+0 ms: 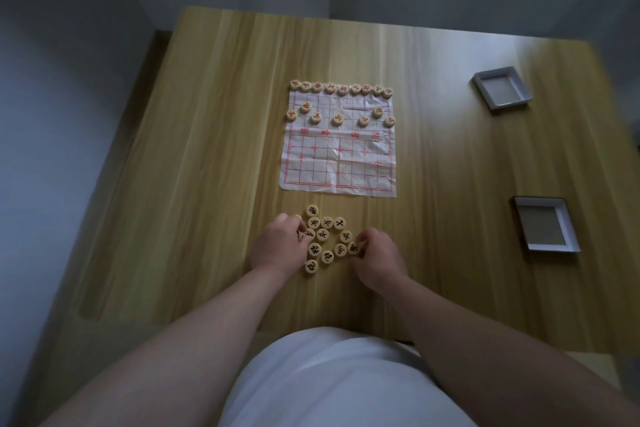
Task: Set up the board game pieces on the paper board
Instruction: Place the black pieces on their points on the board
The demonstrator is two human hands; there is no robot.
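Our left hand (277, 246) and right hand (379, 260) each pinch a black piece from the cluster (327, 239) at lower centre; we should seat pieces squarely on the paper board (339, 163) crossings.

A wooden tabletop (450, 156) fills the room's middle. Two shallow open boxes sit well apart along one side: the far box (502, 88) and the near box (544, 224).

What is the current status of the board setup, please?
Left hand and right hand both picking among the black pieces on the table. Red pieces placed; near half of the paper board bare. Nothing obstructing.
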